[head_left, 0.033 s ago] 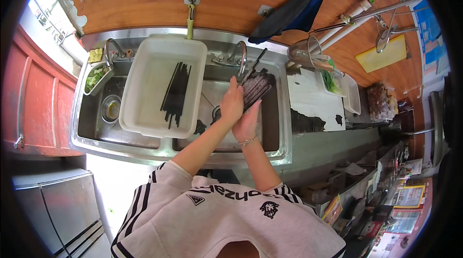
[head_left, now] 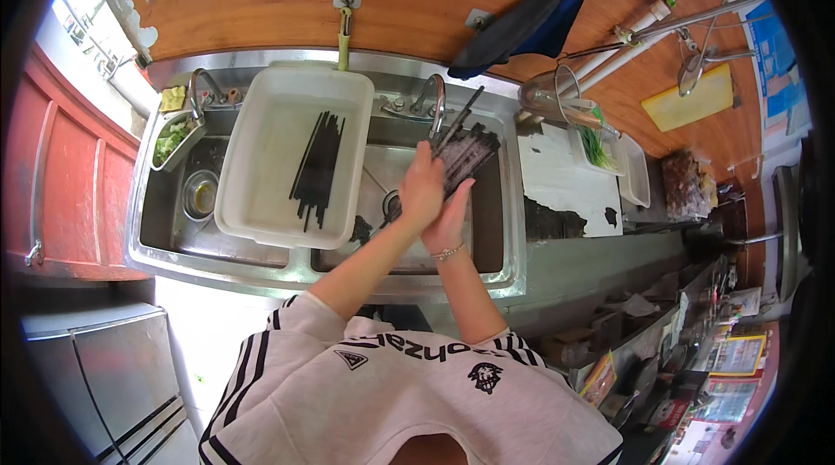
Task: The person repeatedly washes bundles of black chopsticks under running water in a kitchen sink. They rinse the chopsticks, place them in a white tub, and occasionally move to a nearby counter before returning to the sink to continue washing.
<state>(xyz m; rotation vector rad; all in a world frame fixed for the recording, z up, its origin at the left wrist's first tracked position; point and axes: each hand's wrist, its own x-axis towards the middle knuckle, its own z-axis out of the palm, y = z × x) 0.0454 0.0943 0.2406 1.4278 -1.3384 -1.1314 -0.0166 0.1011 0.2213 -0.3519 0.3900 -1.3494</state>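
A thick bundle of black chopsticks point(head_left: 470, 154) slants over the right basin of the sink, close to the tap point(head_left: 436, 107). My left hand point(head_left: 424, 189) is wrapped around its near left side. Beneath and to the right, my right hand point(head_left: 450, 218) cups the same bundle; a bracelet circles that wrist. Some sticks poke out beyond the rest at the far end. More black chopsticks point(head_left: 318, 165) lie together in a white plastic tub point(head_left: 248, 152) to my left. Between the hands, the near ends of the held bundle are mostly hidden.
The tub rests across the double steel sink point(head_left: 513, 247). A container of chopped greens point(head_left: 177, 139) sits at the left corner. On the right are a worn white board point(head_left: 570, 173) and a tray with green onions point(head_left: 596, 147). A folded umbrella point(head_left: 522, 30) hangs on the wall behind.
Both hands and the chopstick bundle have shifted very slightly to the right. The tub and its chopsticks have stayed in place.
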